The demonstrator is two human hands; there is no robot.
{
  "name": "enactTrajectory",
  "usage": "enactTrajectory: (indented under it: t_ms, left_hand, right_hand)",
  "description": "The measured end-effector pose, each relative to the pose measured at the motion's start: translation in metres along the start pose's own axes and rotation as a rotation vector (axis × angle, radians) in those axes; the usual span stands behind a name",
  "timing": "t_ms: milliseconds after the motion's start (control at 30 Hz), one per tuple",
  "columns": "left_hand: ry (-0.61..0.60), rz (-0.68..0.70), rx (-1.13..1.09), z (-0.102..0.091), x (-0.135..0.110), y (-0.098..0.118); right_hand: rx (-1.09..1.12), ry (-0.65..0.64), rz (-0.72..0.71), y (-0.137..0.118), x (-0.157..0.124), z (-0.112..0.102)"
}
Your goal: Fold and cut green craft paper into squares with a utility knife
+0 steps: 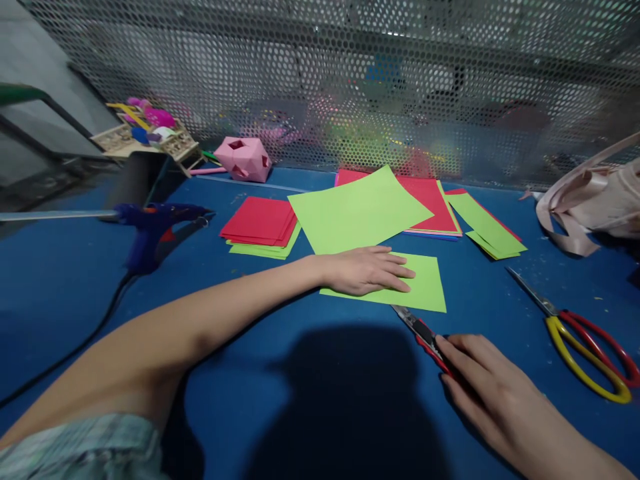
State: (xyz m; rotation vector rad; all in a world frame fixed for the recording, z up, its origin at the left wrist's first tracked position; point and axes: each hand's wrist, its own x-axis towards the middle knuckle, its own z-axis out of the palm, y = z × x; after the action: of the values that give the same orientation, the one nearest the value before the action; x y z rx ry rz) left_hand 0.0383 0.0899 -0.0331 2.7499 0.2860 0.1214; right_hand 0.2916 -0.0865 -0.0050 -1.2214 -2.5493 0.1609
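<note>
My left hand [364, 270] lies flat with its fingers spread on a green sheet of paper [427, 283], covering part of it. In my right hand [493, 383] is a red and black utility knife [424, 333]. Its blade points up and left, with the tip close to the sheet's near edge; whether it touches the paper I cannot tell. Just behind my left hand a larger green sheet [357, 210] lies askew, partly over a stack of red paper [433, 200]. Left of it sits a pile of red squares [260, 220] on green ones.
Scissors [565, 320] with red and yellow handles lie far right. Green strips [487, 223] and a pale bag [600, 200] are behind them. A blue glue gun [147, 233] with a cord stands left. A pink paper shape [244, 159] sits by the perforated metal panel [300, 80].
</note>
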Motion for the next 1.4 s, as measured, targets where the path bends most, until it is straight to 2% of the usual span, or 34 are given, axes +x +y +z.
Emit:
enactTrajectory:
  t_ms: [600,1233,1400]
  left_hand:
    - [-0.035,0.001,0.048,0.0,0.002,-0.001]
    - [0.015,0.012,0.013,0.001,0.002,-0.002]
    - [-0.019,-0.002,0.032,0.001,0.003,-0.001]
  right_hand:
    - [-0.055,-0.036,-0.047,-0.005,0.006,0.002]
    - [-0.072,-0.047,-0.102,-0.006,0.015,0.008]
    - [-0.075,-0.049,-0.115,-0.006,0.016,0.009]
